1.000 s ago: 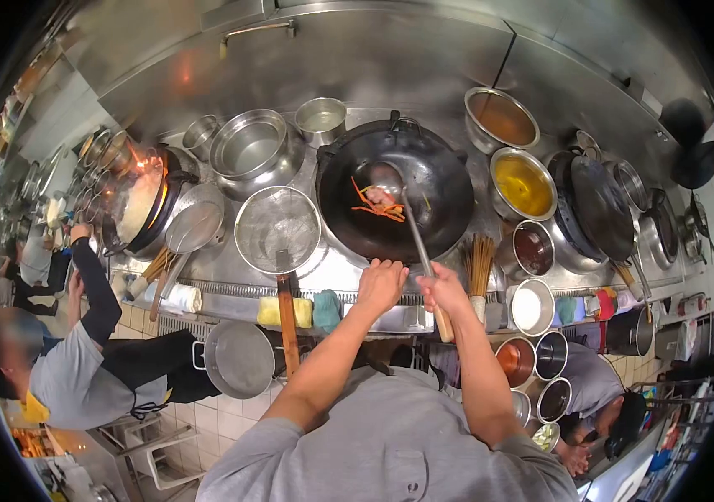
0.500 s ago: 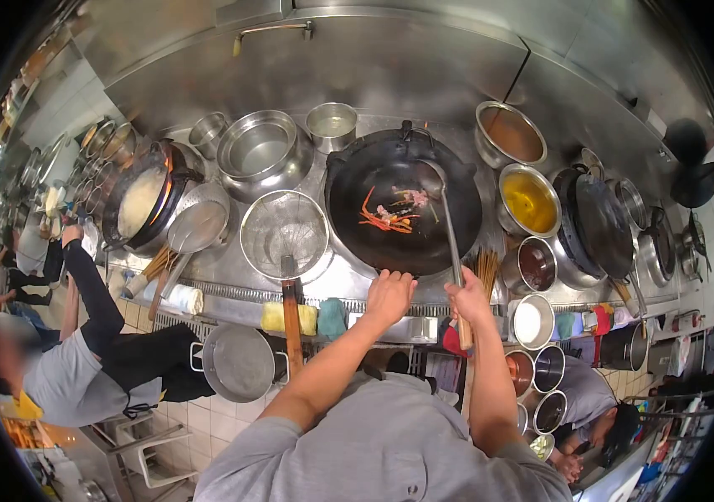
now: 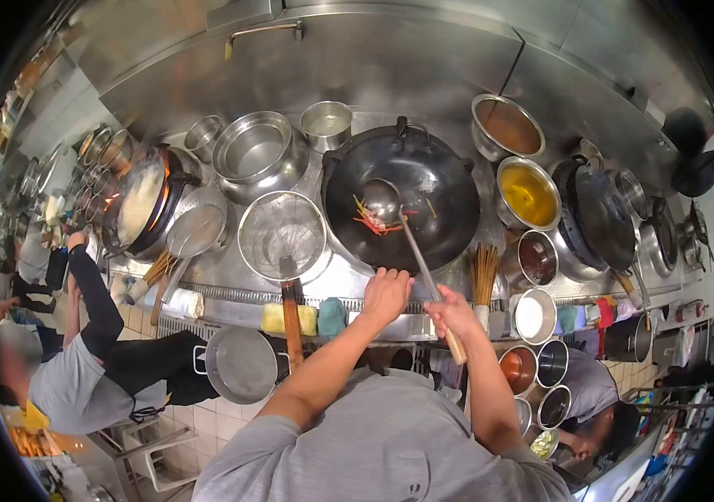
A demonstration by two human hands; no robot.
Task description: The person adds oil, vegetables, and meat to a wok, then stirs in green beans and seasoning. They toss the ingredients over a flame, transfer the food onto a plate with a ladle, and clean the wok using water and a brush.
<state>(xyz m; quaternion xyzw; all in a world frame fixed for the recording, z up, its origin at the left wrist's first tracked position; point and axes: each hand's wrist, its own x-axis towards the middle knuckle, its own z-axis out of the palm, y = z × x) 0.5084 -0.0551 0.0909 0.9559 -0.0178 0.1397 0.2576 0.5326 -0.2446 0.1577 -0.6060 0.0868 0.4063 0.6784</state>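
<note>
A black wok stands on the stove in front of me. My left hand is closed at its near edge, fingers curled over the rim; any handle under them is hidden. With my right hand I grip the wooden end of a long-handled ladle. The ladle's bowl lies inside the wok, left of its middle. Beneath and beside the bowl are orange and yellow strips of food, partly covered by it.
A wire strainer rests left of the wok; metal pots stand behind it. To the right are a bowl of yellow liquid, a bamboo brush and several seasoning pots. A co-worker stands left, another person at lower right.
The ladle's bowl has moved from the wok's right-hand side to the left, onto the food. My right hand has shifted slightly left and down; my left hand stays at the rim.
</note>
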